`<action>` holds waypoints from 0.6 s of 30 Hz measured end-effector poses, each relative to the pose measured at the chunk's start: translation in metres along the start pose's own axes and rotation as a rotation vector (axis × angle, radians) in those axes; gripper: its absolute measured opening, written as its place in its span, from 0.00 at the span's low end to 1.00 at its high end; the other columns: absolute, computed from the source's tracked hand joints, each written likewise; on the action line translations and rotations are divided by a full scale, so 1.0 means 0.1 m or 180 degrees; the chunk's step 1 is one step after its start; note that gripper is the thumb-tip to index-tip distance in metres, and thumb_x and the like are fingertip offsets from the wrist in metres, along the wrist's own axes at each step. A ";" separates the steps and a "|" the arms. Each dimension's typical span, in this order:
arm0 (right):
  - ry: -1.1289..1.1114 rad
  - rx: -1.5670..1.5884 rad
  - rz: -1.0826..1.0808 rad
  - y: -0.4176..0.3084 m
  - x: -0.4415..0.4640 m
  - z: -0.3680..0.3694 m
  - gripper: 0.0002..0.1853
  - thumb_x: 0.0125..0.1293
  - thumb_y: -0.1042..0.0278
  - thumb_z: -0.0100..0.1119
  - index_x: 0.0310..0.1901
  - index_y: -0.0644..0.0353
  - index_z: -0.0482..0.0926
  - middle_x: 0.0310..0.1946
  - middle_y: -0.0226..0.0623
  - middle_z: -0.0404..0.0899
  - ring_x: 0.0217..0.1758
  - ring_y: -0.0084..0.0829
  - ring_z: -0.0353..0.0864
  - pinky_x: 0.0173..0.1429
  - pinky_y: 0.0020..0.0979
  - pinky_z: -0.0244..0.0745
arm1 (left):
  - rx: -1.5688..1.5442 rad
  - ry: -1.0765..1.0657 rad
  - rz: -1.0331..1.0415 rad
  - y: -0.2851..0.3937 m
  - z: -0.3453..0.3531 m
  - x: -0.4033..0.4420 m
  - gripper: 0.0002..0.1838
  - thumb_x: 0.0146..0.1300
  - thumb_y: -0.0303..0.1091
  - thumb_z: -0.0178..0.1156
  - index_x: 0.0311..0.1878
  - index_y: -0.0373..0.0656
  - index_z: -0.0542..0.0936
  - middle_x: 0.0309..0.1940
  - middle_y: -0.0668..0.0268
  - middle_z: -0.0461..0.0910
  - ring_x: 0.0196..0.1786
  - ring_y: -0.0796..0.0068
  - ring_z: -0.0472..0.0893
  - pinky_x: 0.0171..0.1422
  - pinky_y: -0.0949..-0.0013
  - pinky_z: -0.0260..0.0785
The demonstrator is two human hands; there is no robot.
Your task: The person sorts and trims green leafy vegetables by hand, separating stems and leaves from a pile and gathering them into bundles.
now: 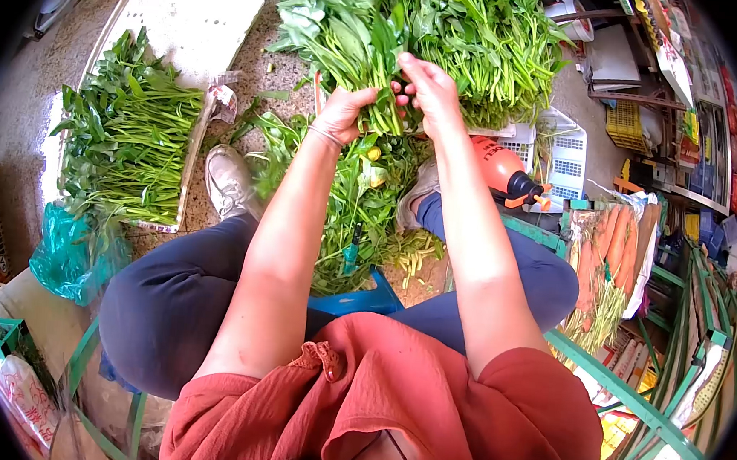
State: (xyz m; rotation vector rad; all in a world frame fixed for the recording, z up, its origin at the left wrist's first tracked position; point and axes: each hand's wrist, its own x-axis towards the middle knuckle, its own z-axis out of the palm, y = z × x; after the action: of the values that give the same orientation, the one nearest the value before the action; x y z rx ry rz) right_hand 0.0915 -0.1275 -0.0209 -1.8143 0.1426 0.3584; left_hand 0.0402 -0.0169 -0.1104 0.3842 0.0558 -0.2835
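My left hand (342,113) is wrapped round the lower stems of a bunch of water spinach (355,50), whose leaves point away from me. At the bunch's right side, my right hand (431,93) has its fingers curled in against the leaves and stems; what exactly they pinch is partly hidden. Just beyond lies a big heap of the same greens (484,50), cut stems facing me. Below my hands, loose greens and trimmings (362,200) cover the floor between my shoes, with a few yellow leaves among them.
To the left, a white crate (187,8) holds bundled greens (135,145), beside a teal plastic bag (76,252). An orange spray bottle (501,167) lies near a white basket (566,150) on the right. Carrots (607,247) and a green metal frame (630,394) flank my right knee.
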 end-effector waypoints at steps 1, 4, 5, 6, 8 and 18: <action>-0.0164 0.0447 0.0125 0.02 0.03 0.05 0.15 0.53 0.61 0.65 0.36 0.63 0.76 0.25 0.28 0.75 0.20 0.17 0.66 0.24 0.17 0.63 | 0.0095 0.0048 0.0108 -0.01 0.04 -0.02 0.16 0.57 0.32 0.53 0.48 0.34 0.71 0.41 0.57 0.77 0.41 0.64 0.79 0.46 0.60 0.74; 0.0577 0.0566 -0.0045 0.11 0.06 0.07 0.10 0.53 0.65 0.64 0.32 0.61 0.76 0.23 0.28 0.75 0.17 0.15 0.65 0.18 0.16 0.59 | 0.0068 0.0297 0.0106 0.00 0.08 0.01 0.15 0.57 0.29 0.53 0.48 0.34 0.71 0.39 0.58 0.77 0.39 0.65 0.79 0.44 0.61 0.75; 0.0832 0.0691 0.0216 0.15 0.03 0.06 0.09 0.53 0.65 0.64 0.28 0.60 0.75 0.22 0.28 0.75 0.16 0.15 0.65 0.16 0.16 0.58 | 0.0177 0.0554 0.0292 0.00 0.09 0.01 0.15 0.55 0.26 0.52 0.47 0.34 0.71 0.38 0.59 0.78 0.38 0.66 0.79 0.43 0.61 0.75; 0.0869 0.0874 0.0293 0.18 -0.02 0.03 0.08 0.55 0.67 0.62 0.28 0.59 0.74 0.23 0.29 0.76 0.17 0.16 0.68 0.16 0.16 0.59 | 0.0162 0.0564 0.0306 -0.01 0.07 0.02 0.15 0.55 0.26 0.52 0.47 0.34 0.71 0.38 0.59 0.78 0.38 0.66 0.79 0.43 0.61 0.75; 0.0648 0.1349 -0.0368 0.26 -0.11 0.01 0.07 0.57 0.67 0.60 0.30 0.60 0.72 0.25 0.30 0.76 0.19 0.18 0.72 0.18 0.16 0.62 | 0.0096 0.0754 0.0526 -0.03 0.02 0.06 0.15 0.54 0.24 0.52 0.47 0.35 0.72 0.37 0.60 0.78 0.37 0.68 0.79 0.42 0.63 0.75; 0.0166 -0.1619 -0.1037 0.22 0.10 0.22 0.18 0.48 0.60 0.66 0.42 0.53 0.78 0.25 0.32 0.77 0.25 0.23 0.74 0.33 0.25 0.70 | 0.1344 0.0648 0.0784 -0.04 0.06 0.06 0.21 0.47 0.18 0.58 0.48 0.39 0.70 0.39 0.67 0.75 0.40 0.75 0.77 0.43 0.72 0.72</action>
State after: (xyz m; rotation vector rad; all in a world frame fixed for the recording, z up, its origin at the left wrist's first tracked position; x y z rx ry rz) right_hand 0.0911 -0.1116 -0.0492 -2.3047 -0.2281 0.1178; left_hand 0.0445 -0.0246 -0.1065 0.8321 0.1480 -0.0081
